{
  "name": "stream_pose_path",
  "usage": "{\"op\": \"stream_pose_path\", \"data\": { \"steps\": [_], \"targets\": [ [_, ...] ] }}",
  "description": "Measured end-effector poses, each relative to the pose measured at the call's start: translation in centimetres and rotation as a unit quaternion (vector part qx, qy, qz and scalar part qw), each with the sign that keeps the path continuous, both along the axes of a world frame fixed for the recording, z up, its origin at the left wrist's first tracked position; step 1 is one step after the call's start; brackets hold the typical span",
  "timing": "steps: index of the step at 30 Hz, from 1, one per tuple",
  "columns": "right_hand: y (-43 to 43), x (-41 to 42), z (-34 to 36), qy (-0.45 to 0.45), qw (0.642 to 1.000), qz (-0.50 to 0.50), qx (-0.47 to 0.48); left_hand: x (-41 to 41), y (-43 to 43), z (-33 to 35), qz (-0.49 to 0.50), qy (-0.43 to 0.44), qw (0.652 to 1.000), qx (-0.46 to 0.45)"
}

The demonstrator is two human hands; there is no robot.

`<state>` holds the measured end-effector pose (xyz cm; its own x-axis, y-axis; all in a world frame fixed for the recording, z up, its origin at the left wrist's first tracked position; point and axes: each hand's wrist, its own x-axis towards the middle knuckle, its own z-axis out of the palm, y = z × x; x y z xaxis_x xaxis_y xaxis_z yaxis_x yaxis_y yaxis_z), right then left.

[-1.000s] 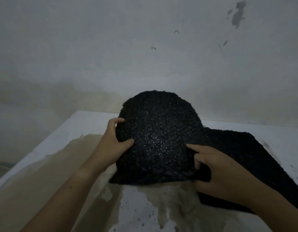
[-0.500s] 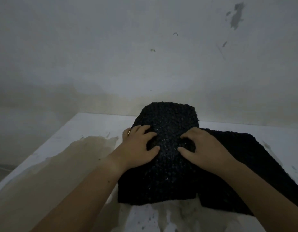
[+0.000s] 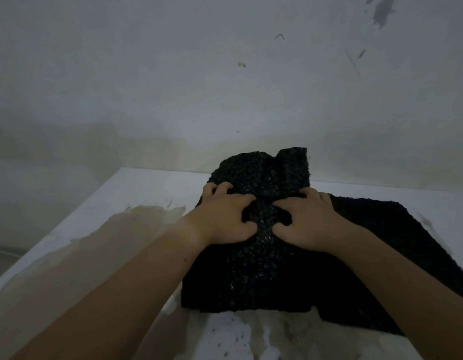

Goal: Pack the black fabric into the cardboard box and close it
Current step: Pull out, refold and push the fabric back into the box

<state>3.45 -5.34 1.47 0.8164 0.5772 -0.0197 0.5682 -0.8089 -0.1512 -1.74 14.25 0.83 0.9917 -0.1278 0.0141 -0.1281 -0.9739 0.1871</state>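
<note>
The black fabric [image 3: 253, 276] lay on a stained white table [image 3: 147, 193] that stood against a pale wall [image 3: 225, 87]. Part of it was gathered into a thick bundle in front of the person. The rest spread flat over the table to the right. No cardboard box was in view, and whether one sat under the bundle could not be told.

The left hand [image 3: 225, 216] and the right hand [image 3: 305, 219] were both on top of the bundle, side by side, thumbs turned toward each other. The left fingers [image 3: 220, 188] curled over the bundle's left shoulder and gripped it. The right fingers [image 3: 287, 203] were bent and dug into the knit near the middle, bunching it. Neither hand was loose.

The bundle's long axis ran straight away from the person, from its near edge at the table front to its far end at the wall. That far end rose clear of the table, a little beyond the fingertips. Most of the bundle lay below the palms, toward the person.

Both hands were equally on the bundle, but the flat part lay just beside the right wrist, so the right hand looked better placed to gather it in. The work seemed to be at the folding stage, with packing and closing not yet done.
</note>
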Motion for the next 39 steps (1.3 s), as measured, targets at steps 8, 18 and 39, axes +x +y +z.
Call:
{"op": "stream_pose_path", "data": {
  "steps": [8,18,39],
  "targets": [
    [2.0,2.5,0.4,0.011,0.989,0.007,-0.148,2.7,-1.5,0.1,0.014,0.045,0.994,0.094],
    [-0.1,1.8,-0.9,-0.064,0.997,0.052,-0.008,1.2,1.4,-1.4,-0.052,-0.039,0.990,-0.129],
    [-2.2,-0.8,0.8,-0.036,0.982,0.090,-0.159,0.7,-0.2,-1.8,-0.053,-0.121,0.990,0.046]
  ]
}}
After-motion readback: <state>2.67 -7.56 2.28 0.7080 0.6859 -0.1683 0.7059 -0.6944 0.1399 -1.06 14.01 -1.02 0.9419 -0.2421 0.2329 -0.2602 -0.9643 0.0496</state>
